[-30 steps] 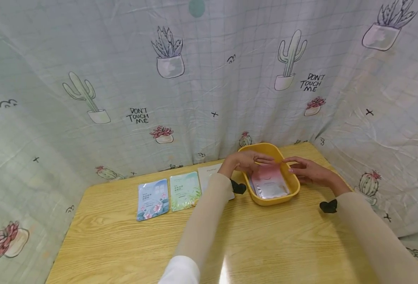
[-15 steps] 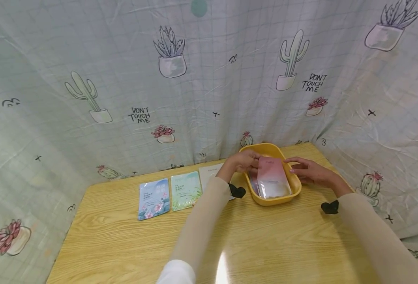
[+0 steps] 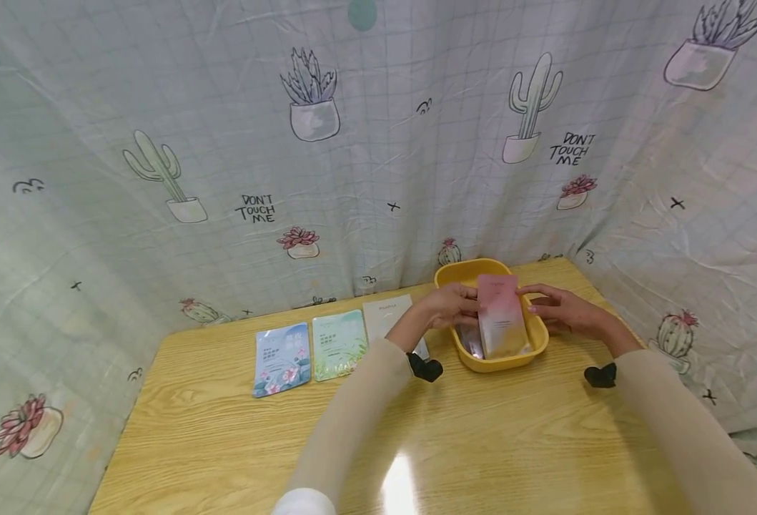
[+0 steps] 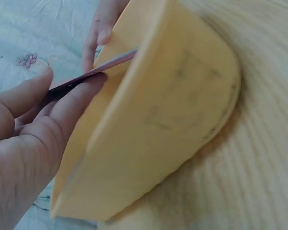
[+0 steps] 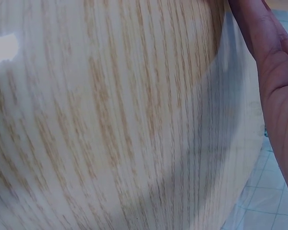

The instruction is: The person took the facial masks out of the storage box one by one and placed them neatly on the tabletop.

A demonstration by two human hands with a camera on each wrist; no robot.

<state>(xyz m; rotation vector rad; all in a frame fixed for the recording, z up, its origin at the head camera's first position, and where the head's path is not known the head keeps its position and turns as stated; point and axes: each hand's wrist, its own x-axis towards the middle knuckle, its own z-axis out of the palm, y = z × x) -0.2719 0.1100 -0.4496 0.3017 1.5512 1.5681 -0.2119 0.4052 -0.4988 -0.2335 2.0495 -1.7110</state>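
Note:
My left hand (image 3: 450,306) pinches the left edge of a pink-to-silver sheet mask packet (image 3: 502,315) between thumb and fingers. The packet stands tilted over a yellow plastic bin (image 3: 502,364), its lower end inside. In the left wrist view, thumb and fingers of the left hand (image 4: 36,120) lie on opposite faces of the packet (image 4: 113,62), just above the rim. Another silvery packet (image 3: 470,339) lies within the bin, partly covered. My right hand (image 3: 565,310) holds the bin's right rim with thumb and fingertips; the right wrist view shows only part of that hand (image 5: 273,52).
Left of the bin, a blue packet (image 3: 282,360), a green packet (image 3: 339,345) and a white packet (image 3: 386,315) lie in a row on the wooden table (image 3: 224,443). The left forearm partly covers the white one. A cactus-print curtain (image 3: 365,143) hangs behind.
The left hand, first flat over the bin, has taken the pink packet's edge and raised its upper end, drawing it up out of the bin. The right hand stays at the rim.

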